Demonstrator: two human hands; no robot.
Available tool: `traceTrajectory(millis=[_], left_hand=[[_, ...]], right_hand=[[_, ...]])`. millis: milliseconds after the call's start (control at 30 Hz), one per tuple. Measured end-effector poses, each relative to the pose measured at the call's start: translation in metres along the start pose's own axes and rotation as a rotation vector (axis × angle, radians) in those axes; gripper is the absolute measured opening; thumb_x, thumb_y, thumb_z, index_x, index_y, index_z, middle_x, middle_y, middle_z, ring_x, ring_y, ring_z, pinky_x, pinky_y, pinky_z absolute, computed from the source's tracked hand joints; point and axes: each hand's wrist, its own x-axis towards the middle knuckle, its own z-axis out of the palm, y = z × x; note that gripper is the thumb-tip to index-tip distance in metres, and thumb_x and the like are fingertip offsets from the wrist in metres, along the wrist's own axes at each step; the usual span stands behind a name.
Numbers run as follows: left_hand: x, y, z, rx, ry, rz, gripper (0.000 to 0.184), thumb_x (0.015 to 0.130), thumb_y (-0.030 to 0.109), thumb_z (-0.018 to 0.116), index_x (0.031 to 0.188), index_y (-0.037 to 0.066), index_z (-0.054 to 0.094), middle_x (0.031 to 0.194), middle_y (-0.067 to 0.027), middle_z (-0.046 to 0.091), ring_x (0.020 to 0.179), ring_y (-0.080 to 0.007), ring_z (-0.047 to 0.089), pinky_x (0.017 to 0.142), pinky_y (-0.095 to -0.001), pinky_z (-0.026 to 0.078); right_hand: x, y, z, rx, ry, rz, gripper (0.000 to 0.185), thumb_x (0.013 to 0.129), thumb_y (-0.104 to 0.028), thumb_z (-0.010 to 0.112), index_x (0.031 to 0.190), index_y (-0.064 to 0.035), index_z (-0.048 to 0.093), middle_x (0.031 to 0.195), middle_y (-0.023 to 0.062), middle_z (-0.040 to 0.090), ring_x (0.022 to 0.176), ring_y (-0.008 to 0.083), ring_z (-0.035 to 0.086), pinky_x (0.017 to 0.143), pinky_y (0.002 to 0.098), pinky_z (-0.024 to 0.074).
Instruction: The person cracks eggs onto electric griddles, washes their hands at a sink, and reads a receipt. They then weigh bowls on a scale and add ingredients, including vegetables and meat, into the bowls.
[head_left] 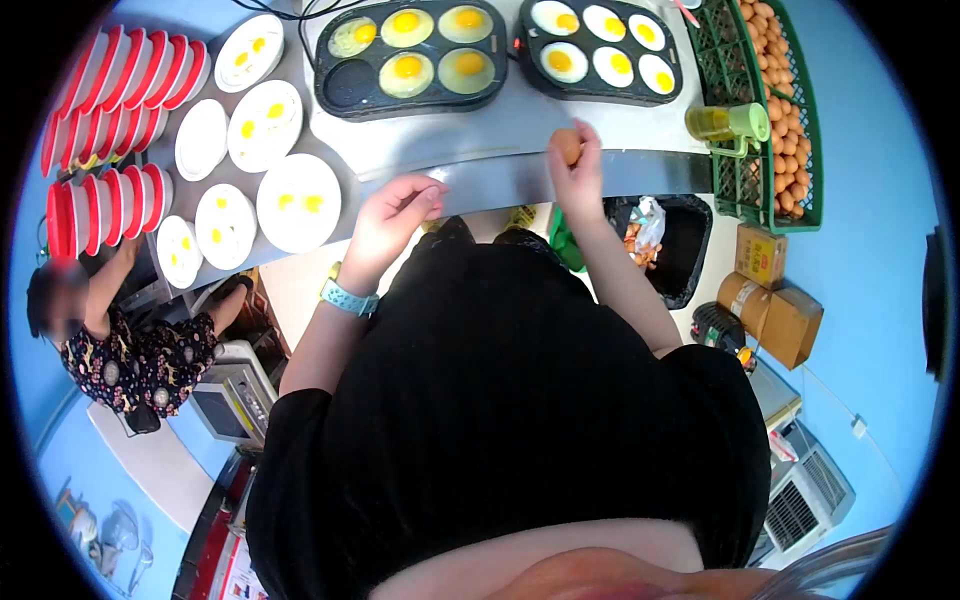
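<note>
Plainly, the right hand (580, 175) grips 1 brown oval egg (567, 145) — oversqueezing could crack it; left hand (398, 215) loosely curled, seemingly empty.

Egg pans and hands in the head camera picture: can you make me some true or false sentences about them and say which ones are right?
1. The right hand holds a brown egg. True.
2. The left hand holds a spoon. False: it looks empty.
3. One hollow in the left pan has no egg in it. True.
4. The right pan is empty. False: each of its six hollows has a cracked egg in it.
5. There is a teal band on the left wrist. True.
6. The green crate at the right holds oranges. False: it holds brown whole eggs.
</note>
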Motion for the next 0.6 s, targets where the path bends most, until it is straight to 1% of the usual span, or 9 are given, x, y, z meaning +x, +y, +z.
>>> traceTrajectory(millis=[100, 200, 233, 333, 400, 467, 500, 533, 600], left_hand=[[-0.012, -0.010, -0.037, 0.007, 0.023, -0.014, 0.019, 0.097, 0.014, 0.054, 0.106, -0.001, 0.062, 0.102, -0.0047, 0.064, 0.091, -0.0115, 0.061, 0.084, -0.0268, 0.053], [-0.020, -0.017, -0.065, -0.008, 0.025, -0.025, 0.019, 0.097, 0.014, 0.054, 0.106, -0.001, 0.062, 0.101, -0.0047, 0.063, 0.091, -0.0117, 0.061, 0.084, -0.0267, 0.053], [-0.023, -0.017, -0.072, -0.006, 0.024, -0.034, 0.019, 0.097, 0.014, 0.054, 0.106, -0.001, 0.062, 0.101, -0.0047, 0.063, 0.091, -0.0117, 0.061, 0.084, -0.0267, 0.053], [-0.028, -0.012, -0.092, 0.033, 0.023, -0.018, 0.019, 0.097, 0.014, 0.054, 0.106, -0.001, 0.062, 0.101, -0.0046, 0.063, 0.090, -0.0116, 0.061, 0.083, -0.0263, 0.053], [-0.029, -0.009, -0.104, 0.039, 0.026, -0.023, 0.018, 0.097, 0.013, 0.054, 0.106, -0.001, 0.062, 0.101, -0.0043, 0.063, 0.090, -0.0115, 0.061, 0.082, -0.0250, 0.052], [-0.024, -0.005, -0.110, 0.074, 0.005, -0.016, 0.019, 0.096, 0.013, 0.055, 0.109, 0.000, 0.062, 0.101, -0.0046, 0.063, 0.089, -0.0115, 0.061, 0.081, -0.0248, 0.052], [-0.020, -0.003, -0.112, 0.108, -0.011, -0.013, 0.020, 0.096, 0.012, 0.056, 0.111, 0.000, 0.062, 0.101, -0.0048, 0.063, 0.089, -0.0115, 0.061, 0.081, -0.0245, 0.051], [-0.015, 0.007, -0.110, 0.106, -0.010, -0.010, 0.020, 0.096, 0.012, 0.056, 0.111, 0.000, 0.062, 0.101, -0.0048, 0.063, 0.089, -0.0115, 0.061, 0.081, -0.0245, 0.051], [0.000, 0.037, -0.096, 0.456, -0.034, 0.192, 0.028, 0.093, 0.012, 0.060, 0.119, 0.003, 0.061, 0.099, -0.0048, 0.063, 0.089, -0.0116, 0.061, 0.082, -0.0250, 0.051]], right_hand=[[0.004, -0.013, 0.015, -0.284, 0.254, -0.380, 0.046, 0.082, -0.008, 0.066, 0.122, -0.0008, 0.045, 0.117, 0.0196, 0.049, 0.105, 0.0328, 0.052, 0.092, 0.0388, 0.0439], [0.001, 0.017, 0.038, -0.539, 0.211, -0.418, 0.046, 0.081, -0.009, 0.067, 0.121, -0.0013, 0.046, 0.119, 0.0214, 0.047, 0.106, 0.0368, 0.051, 0.094, 0.0419, 0.0431], [-0.004, 0.035, 0.050, -0.523, 0.158, -0.281, 0.046, 0.081, -0.011, 0.068, 0.121, -0.0019, 0.047, 0.118, 0.0225, 0.048, 0.107, 0.0387, 0.050, 0.094, 0.0440, 0.0427], [-0.008, 0.060, 0.058, -0.597, 0.153, -0.255, 0.047, 0.081, -0.012, 0.068, 0.121, -0.0027, 0.047, 0.117, 0.0231, 0.050, 0.107, 0.0396, 0.050, 0.092, 0.0435, 0.0443], [-0.011, 0.055, 0.058, -0.679, 0.192, -0.354, 0.043, 0.085, -0.014, 0.066, 0.122, -0.0033, 0.047, 0.112, 0.0190, 0.053, 0.099, 0.0332, 0.055, 0.087, 0.0391, 0.0479], [-0.010, 0.040, 0.061, 0.124, 0.144, 0.075, 0.037, 0.092, -0.015, 0.060, 0.124, -0.0035, 0.047, 0.106, 0.0136, 0.056, 0.087, 0.0210, 0.056, 0.077, 0.0310, 0.0489], [-0.010, 0.008, 0.060, 0.314, 0.067, 0.290, 0.029, 0.097, -0.019, 0.052, 0.121, -0.0028, 0.047, 0.101, 0.0094, 0.057, 0.077, 0.0116, 0.051, 0.068, 0.0244, 0.0453], [-0.008, -0.022, 0.064, 0.312, 0.066, 0.287, 0.029, 0.097, -0.019, 0.052, 0.121, -0.0028, 0.047, 0.101, 0.0094, 0.057, 0.077, 0.0116, 0.051, 0.068, 0.0244, 0.0453], [-0.003, -0.073, 0.082, 0.868, -0.180, 0.455, 0.030, 0.101, -0.025, 0.042, 0.121, -0.0029, 0.046, 0.097, 0.0084, 0.056, 0.068, 0.0118, 0.046, 0.065, 0.0240, 0.0417]])
